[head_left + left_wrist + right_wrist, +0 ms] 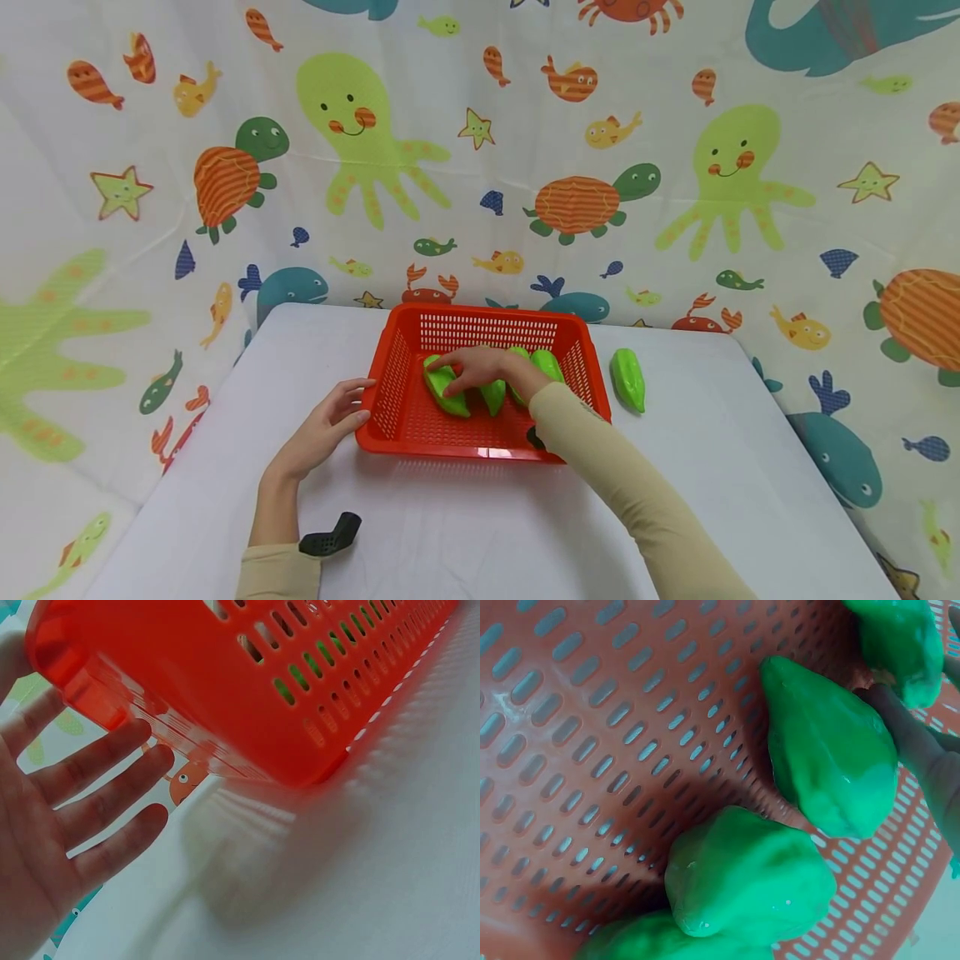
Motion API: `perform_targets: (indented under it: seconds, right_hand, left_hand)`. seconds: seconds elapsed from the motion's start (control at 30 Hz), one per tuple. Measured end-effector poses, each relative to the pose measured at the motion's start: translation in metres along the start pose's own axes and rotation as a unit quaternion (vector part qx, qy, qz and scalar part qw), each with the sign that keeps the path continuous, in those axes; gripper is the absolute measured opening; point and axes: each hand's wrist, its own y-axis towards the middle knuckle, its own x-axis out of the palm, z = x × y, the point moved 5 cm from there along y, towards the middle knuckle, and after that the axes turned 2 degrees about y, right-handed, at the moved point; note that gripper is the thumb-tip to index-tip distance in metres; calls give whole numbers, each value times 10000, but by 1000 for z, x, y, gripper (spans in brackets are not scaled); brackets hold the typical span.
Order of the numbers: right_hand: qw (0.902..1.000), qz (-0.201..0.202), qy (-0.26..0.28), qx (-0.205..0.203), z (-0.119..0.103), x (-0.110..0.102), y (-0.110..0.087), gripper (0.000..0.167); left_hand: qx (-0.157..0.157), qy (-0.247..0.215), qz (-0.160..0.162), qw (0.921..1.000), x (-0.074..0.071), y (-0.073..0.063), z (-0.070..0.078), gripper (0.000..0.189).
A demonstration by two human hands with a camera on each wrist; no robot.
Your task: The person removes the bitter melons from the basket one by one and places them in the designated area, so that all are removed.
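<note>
On the smooth white worktop [450, 533] sits a red plastic basket [450, 452] full of holes. Inside, the right hand [483, 367] pinches the leftmost shiny green ridged fruit [448, 403] between thumb and fingers. The left hand [326, 425], fingers loose and nearly straight, touches the basket's left end. Best to pinch softly, not bump the next green fruit [492, 398], and let the left hand stop any sliding. Another green fruit [628, 380] lies outside, to the right.
</note>
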Motion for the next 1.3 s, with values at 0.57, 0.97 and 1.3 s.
perform_targets:
  seconds: [0.57, 0.97, 1.3]
  right_hand:
    - [9998, 113, 92, -154, -7, 10, 0, 52]
    - [9979, 573, 174, -243, -14, 15, -6, 50]
    - [9960, 754, 454, -133, -24, 18, -9, 51]
  left_hand:
    - [-2, 64, 102, 9999, 4, -9, 0, 53]
    - [42, 70, 46, 10000, 2, -22, 0, 53]
    - [44, -14, -89, 9999, -6, -30, -3, 53]
